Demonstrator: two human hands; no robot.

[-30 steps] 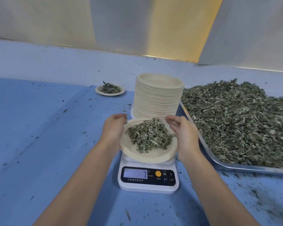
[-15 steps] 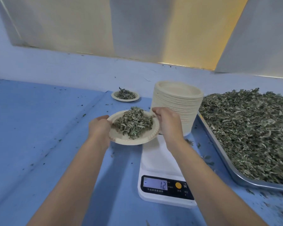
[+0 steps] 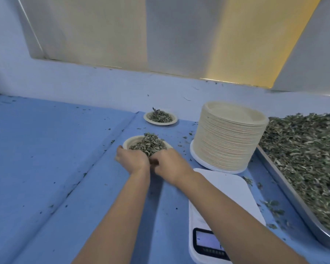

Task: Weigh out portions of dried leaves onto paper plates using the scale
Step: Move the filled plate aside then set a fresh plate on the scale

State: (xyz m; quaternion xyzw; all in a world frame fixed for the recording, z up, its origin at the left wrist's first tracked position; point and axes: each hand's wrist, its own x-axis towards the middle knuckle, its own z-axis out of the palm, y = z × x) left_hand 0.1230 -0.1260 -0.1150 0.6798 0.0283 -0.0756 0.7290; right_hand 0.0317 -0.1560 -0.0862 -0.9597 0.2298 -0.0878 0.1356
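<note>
Dried leaves (image 3: 149,146) heap on a paper plate (image 3: 130,143) on the blue table (image 3: 46,159), left of the scale (image 3: 223,195). Left hand (image 3: 132,159) and right hand (image 3: 170,162) meet knuckles-up over its near rim, hiding their fingers; whether they grip it cannot be told. The right forearm covers part of the scale.
</note>
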